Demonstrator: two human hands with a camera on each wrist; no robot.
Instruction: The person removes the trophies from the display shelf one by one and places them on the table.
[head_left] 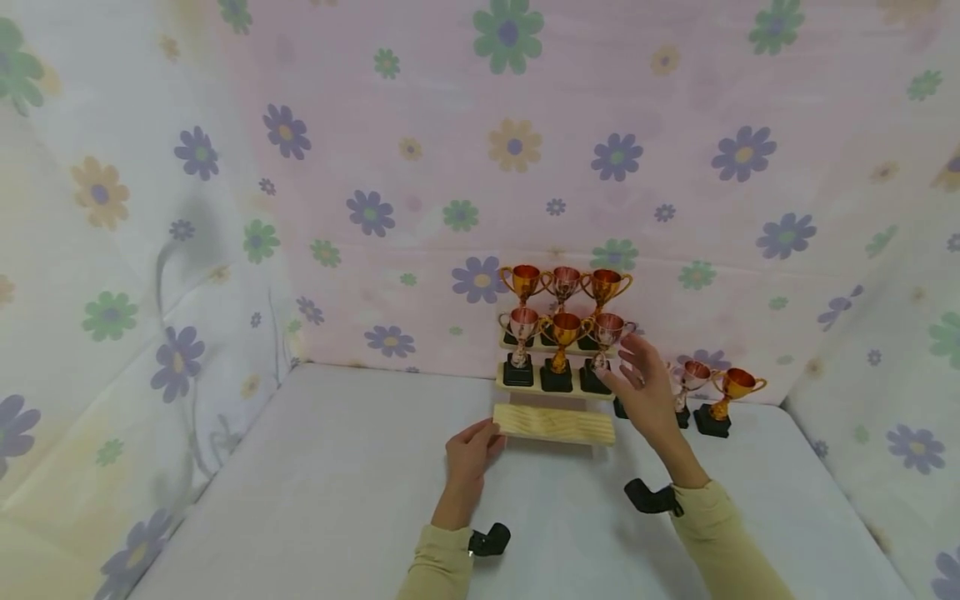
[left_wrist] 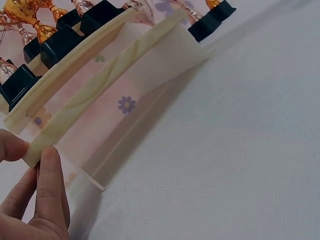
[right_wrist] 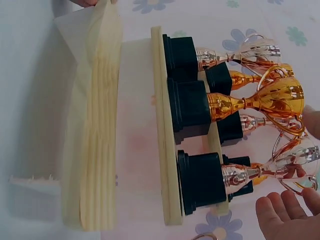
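Left hand [head_left: 471, 454]: grip pinched, thumb above and fingers below the left end of the lowest board [head_left: 555, 423];
Lowest board: extends rightward from the left grip, its wood grain showing;
Right hand [head_left: 649, 396]: grip parted, fingers loosely curved with a gap to the thumb, beside the nearest pink trophy [head_left: 609, 327]; whether they touch, I cannot tell;
Nearest pink trophy: upright on the middle board [head_left: 551, 393], just left of the right grip;
Middle row companions: a gold trophy [head_left: 566, 332] next leftward from the right grip, then a second pink trophy [head_left: 522, 323] farther left;
Back row [head_left: 526, 282]: three trophies, beyond and left of the right grip;
Counter [head_left: 337, 467]: right of the right grip it carries another gold trophy [head_left: 737, 384] and another pink trophy [head_left: 695, 376]
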